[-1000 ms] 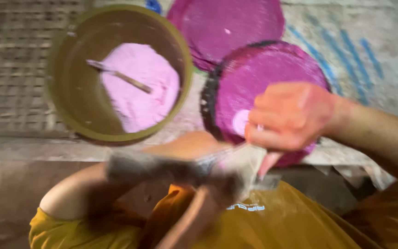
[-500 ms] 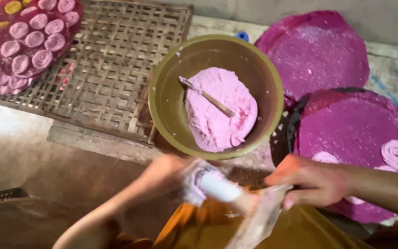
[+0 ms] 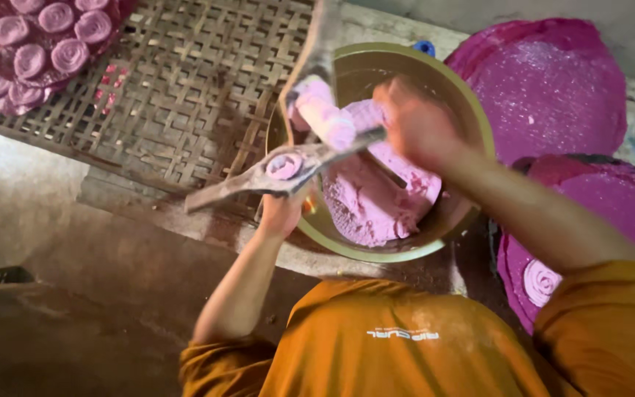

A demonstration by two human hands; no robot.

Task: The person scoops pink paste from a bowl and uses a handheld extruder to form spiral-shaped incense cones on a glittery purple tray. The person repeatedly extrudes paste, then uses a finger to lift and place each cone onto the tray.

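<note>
Woven bamboo matting (image 3: 185, 95) lies behind the bowl (image 3: 472, 110). Nearest, the left hand (image 3: 282, 213) is clamped under a wooden press (image 3: 288, 167) loaded with pink dough (image 3: 325, 117); the right hand (image 3: 413, 125), blurred, grip unclear, reaches over the bowl. Tilted, the press could drop its dough.
</note>
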